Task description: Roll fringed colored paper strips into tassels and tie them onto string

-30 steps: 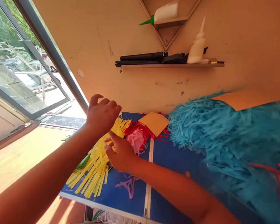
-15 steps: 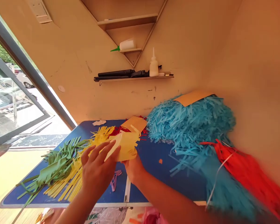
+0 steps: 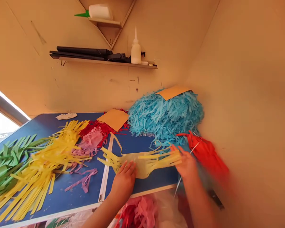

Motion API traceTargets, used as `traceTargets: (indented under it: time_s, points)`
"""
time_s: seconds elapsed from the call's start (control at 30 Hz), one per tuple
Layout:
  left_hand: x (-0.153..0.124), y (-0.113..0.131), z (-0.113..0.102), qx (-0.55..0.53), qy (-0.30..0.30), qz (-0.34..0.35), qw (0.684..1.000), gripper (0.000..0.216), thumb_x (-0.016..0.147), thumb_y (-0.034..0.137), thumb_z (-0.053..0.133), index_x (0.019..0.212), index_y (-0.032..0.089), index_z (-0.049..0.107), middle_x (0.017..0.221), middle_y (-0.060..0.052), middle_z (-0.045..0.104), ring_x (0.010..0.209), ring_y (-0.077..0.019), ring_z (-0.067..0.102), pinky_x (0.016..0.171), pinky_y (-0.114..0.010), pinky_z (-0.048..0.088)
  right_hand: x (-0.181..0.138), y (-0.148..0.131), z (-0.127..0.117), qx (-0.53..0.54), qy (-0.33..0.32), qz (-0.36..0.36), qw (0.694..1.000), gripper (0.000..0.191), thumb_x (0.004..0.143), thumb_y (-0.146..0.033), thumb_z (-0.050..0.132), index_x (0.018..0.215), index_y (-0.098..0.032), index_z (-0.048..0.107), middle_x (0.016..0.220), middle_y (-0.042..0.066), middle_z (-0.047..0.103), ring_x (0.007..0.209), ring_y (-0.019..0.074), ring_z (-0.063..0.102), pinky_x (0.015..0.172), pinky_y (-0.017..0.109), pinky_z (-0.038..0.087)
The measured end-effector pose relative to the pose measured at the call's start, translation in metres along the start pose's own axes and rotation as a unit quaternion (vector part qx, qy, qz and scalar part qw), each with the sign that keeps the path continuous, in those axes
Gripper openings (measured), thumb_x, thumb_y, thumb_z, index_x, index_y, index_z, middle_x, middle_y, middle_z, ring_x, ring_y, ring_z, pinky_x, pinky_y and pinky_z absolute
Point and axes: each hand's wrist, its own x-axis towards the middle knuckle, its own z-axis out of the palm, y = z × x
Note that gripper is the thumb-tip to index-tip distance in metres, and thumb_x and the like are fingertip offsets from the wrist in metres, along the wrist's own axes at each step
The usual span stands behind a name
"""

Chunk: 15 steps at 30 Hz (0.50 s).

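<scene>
A sheet of yellow tissue paper, cut into fringe strips at both ends, lies spread across the blue table in front of me. My left hand rests flat on its uncut middle, fingers stretched out. At the right-hand strips is my right hand, its fingers apart and touching the strip ends; motion blurs it a little. To the left is a pile of yellow fringed paper, with green fringed paper beyond it. Pink shredded strips and a purple paper scrap lie between.
A large heap of blue shredded paper stands against the wall, an orange sheet on top. Red fringed paper tied with string is at the right. A wall shelf holds a white squeeze bottle and a black flat iron.
The yellow paper, held folded in both hands earlier, now lies spread on the table. My right hand has moved right to the strip ends; my left hand presses the middle. The view has swung right.
</scene>
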Motion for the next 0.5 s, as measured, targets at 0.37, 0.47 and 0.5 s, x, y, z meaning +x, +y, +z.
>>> traceTargets:
  time_s: [0.37,0.47,0.5]
  points:
    - [0.004,0.005,0.013,-0.069,-0.050,-0.032,0.996,0.030,0.089,0.011,0.049,0.113,0.015,0.068,0.121,-0.011,0.070,0.117,-0.0256,0.062,0.105,-0.044,0.046,-0.085,0.070,0.034,-0.608,-0.407,-0.307,0.608,0.060,0.087,-0.033,0.059,0.143,-0.020,0.043,0.141,0.010,0.054,0.133,0.0278,0.046,0.116,0.056,0.022]
    - [-0.002,-0.002,0.015,-0.063,-0.050,-0.038,0.996,0.026,0.089,0.010,0.051,0.106,0.016,0.070,0.121,-0.010,0.070,0.117,-0.0268,0.062,0.102,-0.045,0.048,-0.054,0.059,0.025,-0.679,-0.379,-0.283,0.562,0.063,0.086,-0.055,0.058,0.139,-0.022,0.050,0.141,0.009,0.054,0.137,0.0326,0.040,0.117,0.061,0.010]
    - [-0.005,-0.004,0.015,-0.060,-0.050,-0.040,0.996,0.027,0.089,0.009,0.050,0.105,0.017,0.070,0.122,-0.009,0.070,0.118,-0.0270,0.062,0.102,-0.045,0.048,-0.042,0.050,0.019,-0.701,-0.350,-0.285,0.553,0.060,0.087,-0.058,0.056,0.136,-0.022,0.054,0.140,0.010,0.056,0.136,0.0342,0.040,0.116,0.063,0.010]
